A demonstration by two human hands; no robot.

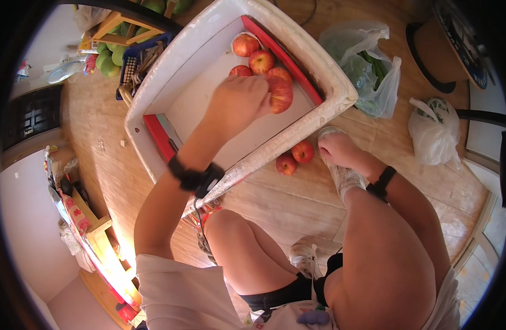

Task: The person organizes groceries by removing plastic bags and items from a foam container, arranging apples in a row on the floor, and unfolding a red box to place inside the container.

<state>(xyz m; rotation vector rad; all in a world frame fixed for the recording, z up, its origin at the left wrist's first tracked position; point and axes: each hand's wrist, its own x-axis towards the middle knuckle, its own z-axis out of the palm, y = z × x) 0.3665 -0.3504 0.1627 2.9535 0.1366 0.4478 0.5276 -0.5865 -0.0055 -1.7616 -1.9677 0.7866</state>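
My left hand (242, 97) reaches into a white foam box (240, 162), its fingers against a red-yellow apple (281, 99). Most of the fingertips are hidden, but the hand appears to grip that apple. Just beyond it lie more apples, among them one in a white foam net (245, 44) and a bare one (261, 62). Curled into a fist, my right hand (339, 149) rests over a white shoe (345, 177); nothing shows in it. Two apples (286, 163) (303, 152) sit on the wood-look floor between the box and that shoe.
Red cardboard strips (284, 62) line the box's inner walls. Right of the box are a clear plastic bag (360, 70) with green vegetables and a tied white bag (434, 130). A blue basket (131, 62) and green fruit (110, 60) stand at the upper left.
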